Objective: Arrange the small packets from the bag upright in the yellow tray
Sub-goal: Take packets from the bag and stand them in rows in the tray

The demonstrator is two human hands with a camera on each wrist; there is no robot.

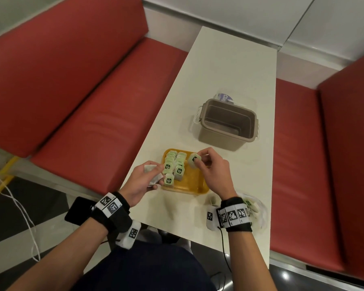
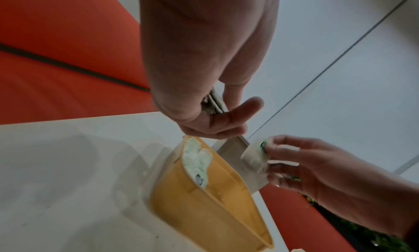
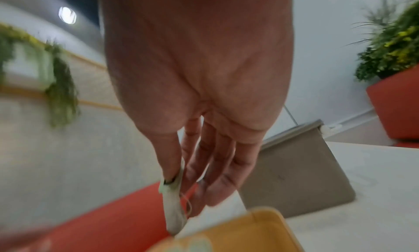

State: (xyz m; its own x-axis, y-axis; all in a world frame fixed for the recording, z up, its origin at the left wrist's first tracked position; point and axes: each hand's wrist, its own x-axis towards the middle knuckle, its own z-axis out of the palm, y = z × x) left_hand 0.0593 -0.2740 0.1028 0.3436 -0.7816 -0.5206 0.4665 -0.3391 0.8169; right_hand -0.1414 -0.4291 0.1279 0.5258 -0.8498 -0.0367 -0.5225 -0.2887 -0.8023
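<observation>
- Yellow tray (image 1: pixel 194 183): sitting on the white table (image 1: pixel 229 76) at its near end, long axis running away from the person; right half bare.
- Packets in tray (image 1: pixel 173 164): standing upright in two rows along the left side, green labels facing the person.
- Right hand (image 1: pixel 213 169): pinching one tea-bag packet (image 1: pixel 194 160) between thumb and fingertips above the tray's far right corner; in the right-wrist view it is hanging long axis downward.
- Left hand (image 1: pixel 144 178): gripping a few flat packets (image 1: pixel 153 175) beside the tray's left rim.
- Clear bag (image 1: pixel 257 208): lying by the right wrist, packets inside.
- Grey bin (image 1: pixel 227 122): standing open beyond the tray.
</observation>
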